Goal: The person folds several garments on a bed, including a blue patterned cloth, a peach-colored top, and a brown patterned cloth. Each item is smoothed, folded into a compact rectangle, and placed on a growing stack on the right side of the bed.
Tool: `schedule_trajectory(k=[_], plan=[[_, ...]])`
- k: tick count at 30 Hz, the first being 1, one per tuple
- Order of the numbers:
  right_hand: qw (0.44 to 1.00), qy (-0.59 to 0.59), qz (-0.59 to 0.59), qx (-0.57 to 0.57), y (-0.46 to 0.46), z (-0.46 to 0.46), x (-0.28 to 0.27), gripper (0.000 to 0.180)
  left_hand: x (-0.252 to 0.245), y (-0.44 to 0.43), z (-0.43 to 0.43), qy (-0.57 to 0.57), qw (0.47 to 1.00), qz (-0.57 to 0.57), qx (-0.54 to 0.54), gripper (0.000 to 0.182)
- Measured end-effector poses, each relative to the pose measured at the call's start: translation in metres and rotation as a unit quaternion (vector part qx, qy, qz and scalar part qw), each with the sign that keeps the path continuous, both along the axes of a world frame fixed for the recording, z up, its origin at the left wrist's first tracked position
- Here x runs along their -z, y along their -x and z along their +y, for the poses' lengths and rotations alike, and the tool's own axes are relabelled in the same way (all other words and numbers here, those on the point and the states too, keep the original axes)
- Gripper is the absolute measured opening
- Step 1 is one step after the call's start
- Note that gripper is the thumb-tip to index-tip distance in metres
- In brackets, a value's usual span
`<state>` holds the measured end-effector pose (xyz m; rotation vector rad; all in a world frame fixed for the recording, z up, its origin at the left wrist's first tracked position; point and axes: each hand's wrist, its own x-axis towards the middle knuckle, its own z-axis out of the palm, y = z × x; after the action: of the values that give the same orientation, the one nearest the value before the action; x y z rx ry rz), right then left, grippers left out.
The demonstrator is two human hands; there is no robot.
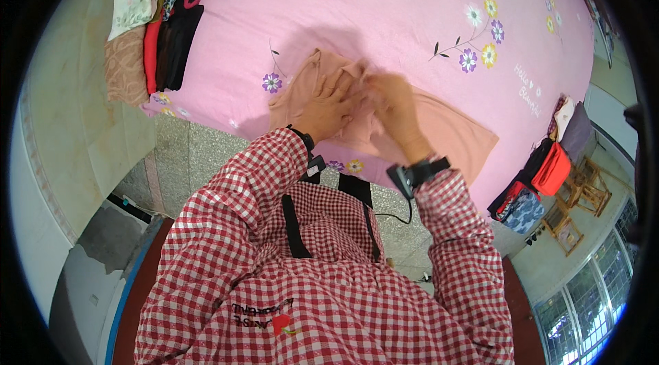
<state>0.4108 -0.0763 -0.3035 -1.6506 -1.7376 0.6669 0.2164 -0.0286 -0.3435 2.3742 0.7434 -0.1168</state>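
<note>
A peach-coloured garment [448, 125] lies on a pink bedspread with printed flowers [231, 51], its right part spread smooth and its left part bunched into folds. My left hand [324, 110] rests palm down on the bunched part, fingers apart. Close beside it, my right hand [396, 105] is curled with its fingertips at the raised folds and seems to pinch the fabric. Motion blurs the right fingers, so their exact grip is hard to see. Both wrists wear black straps.
Folded clothes [172, 48] are stacked along the bed's left edge. More folded clothes [551, 169] sit at its right edge. Wooden chairs [584, 190] stand beyond, near a barred window [592, 293]. A black cable [409, 213] hangs from the right wrist.
</note>
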Motion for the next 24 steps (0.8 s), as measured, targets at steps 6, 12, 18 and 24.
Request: schedule_trajectory(k=[6, 12, 18, 24], plan=[[0.952, 0.279, -0.100, -0.079, 0.059, -0.074, -0.008, 0.055, -0.007, 0.030, 0.003, -0.067, 0.997, 0.022, -0.028, 0.046], [0.965, 0.194, 0.016, 0.175, 0.076, -0.067, 0.005, 0.036, -0.035, 0.038, 0.013, 0.067, 0.977, -0.092, -0.182, 0.024], [0.903, 0.107, 0.050, 0.414, 0.058, -0.032, 0.040, 0.016, -0.037, -0.023, 0.032, 0.049, 0.973, -0.023, -0.224, 0.028], [0.889, 0.157, 0.093, 0.419, 0.040, -0.024, 0.062, 0.016, -0.005, -0.033, 0.043, 0.073, 0.968, -0.021, -0.240, 0.029]])
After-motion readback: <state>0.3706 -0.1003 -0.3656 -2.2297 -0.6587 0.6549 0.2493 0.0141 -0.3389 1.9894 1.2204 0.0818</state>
